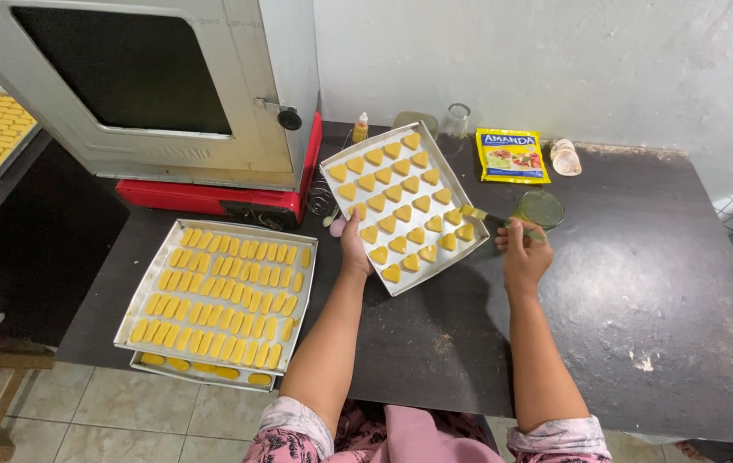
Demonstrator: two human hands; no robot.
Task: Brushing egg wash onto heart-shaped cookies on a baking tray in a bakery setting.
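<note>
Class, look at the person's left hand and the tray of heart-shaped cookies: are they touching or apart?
Touching. The head view shows the left hand pressed against the near-left edge of the tray of heart-shaped cookies, fingers resting on its rim.

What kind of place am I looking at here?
Probably a small home baking corner. A metal box oven with a dark glass door stands on a dark worktop, beside metal trays of yellow heart-shaped biscuits and yellow finger-shaped biscuits. The right hand holds a small brush.
</note>
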